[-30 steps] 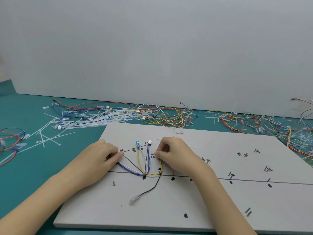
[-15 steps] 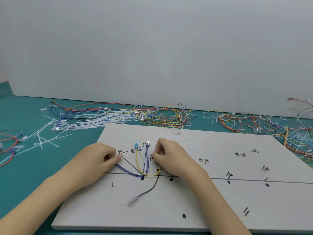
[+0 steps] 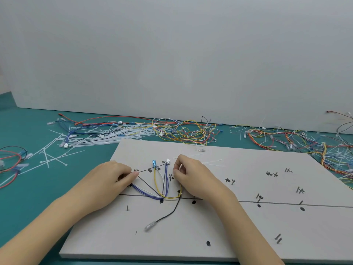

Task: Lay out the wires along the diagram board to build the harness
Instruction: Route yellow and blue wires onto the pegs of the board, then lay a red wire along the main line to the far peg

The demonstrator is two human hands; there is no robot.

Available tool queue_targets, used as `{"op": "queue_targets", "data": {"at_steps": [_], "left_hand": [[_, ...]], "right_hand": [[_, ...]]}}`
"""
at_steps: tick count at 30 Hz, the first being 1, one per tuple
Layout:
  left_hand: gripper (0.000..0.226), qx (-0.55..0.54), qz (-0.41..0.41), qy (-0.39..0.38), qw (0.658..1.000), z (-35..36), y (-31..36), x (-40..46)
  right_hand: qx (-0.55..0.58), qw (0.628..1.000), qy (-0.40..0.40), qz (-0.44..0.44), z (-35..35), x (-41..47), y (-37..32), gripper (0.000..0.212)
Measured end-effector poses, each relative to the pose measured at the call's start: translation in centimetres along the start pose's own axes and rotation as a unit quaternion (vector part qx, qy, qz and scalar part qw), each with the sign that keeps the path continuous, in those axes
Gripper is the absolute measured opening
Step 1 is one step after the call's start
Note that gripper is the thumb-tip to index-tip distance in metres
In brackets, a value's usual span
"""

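Teal worktop [image 3: 28, 197] runs back to a pale wall, and the grey diagram board [image 3: 210, 236] lies across it with its near edge close to the viewer. Loose wire piles [image 3: 181, 131] and cable ties [image 3: 53, 157] crowd the strip behind the board and its right end; the board's near and right parts lie bare but for marks and pins. Left hand [image 3: 107, 180] pinches the blue and white wires [image 3: 145, 192] at their left end. Right hand [image 3: 191, 175] has its fingers curled around the yellow wire [image 3: 168, 197]. A black wire [image 3: 170, 213] trails toward the near edge. Compared with a second ago, both hands sit in nearly the same spots.
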State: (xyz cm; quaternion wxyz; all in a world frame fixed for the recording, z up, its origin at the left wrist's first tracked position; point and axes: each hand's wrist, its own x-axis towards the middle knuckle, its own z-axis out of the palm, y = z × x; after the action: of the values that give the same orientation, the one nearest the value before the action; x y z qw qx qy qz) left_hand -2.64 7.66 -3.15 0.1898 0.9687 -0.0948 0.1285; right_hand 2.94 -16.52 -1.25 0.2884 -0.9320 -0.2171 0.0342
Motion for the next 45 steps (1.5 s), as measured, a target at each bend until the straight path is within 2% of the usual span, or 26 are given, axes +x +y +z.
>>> {"op": "queue_targets", "data": {"at_steps": [6,11,13,15,17,18,22,27,35,45], "left_hand": [[0.056,-0.002,-0.023,-0.015,1.0,-0.2,0.2,0.1],[0.059,-0.065,-0.058,-0.001,0.996,-0.2,0.0,0.8],[0.053,-0.078,-0.061,0.037,0.994,-0.2,-0.5,1.7],[0.038,-0.083,-0.058,0.077,0.992,-0.3,-1.2,3.2],[0.022,-0.048,-0.066,0.093,0.992,-0.5,-2.8,5.3],[0.022,-0.009,-0.085,0.093,0.992,-0.6,-4.0,6.5],[0.044,0.109,-0.213,0.068,0.968,-1.8,-9.5,10.6],[0.051,0.147,-0.323,0.034,0.935,-2.6,-15.5,11.5],[0.068,0.098,-0.318,-0.021,0.943,-1.8,-18.0,12.2],[0.081,0.128,-0.346,-0.045,0.928,-2.1,-18.7,12.2]], "right_hand": [[-0.008,1.0,-0.003,-0.004,0.1,0.0,-0.1,0.008],[-0.004,1.0,0.002,-0.003,0.1,0.0,-0.1,0.008],[-0.001,1.0,0.003,-0.003,0.2,0.0,-0.1,0.008],[0.001,1.0,0.004,-0.003,0.2,0.0,0.0,0.008],[0.007,1.0,0.004,-0.001,0.2,0.0,0.0,0.009],[0.009,1.0,0.005,-0.001,0.2,0.0,0.0,0.009],[0.016,1.0,0.005,0.003,0.2,0.0,0.0,0.009],[0.025,1.0,0.008,0.009,0.2,0.0,0.0,0.009],[0.03,0.999,0.017,0.009,0.4,-0.1,0.0,0.007],[0.028,0.999,0.027,0.01,0.6,0.0,0.2,0.006]]}}
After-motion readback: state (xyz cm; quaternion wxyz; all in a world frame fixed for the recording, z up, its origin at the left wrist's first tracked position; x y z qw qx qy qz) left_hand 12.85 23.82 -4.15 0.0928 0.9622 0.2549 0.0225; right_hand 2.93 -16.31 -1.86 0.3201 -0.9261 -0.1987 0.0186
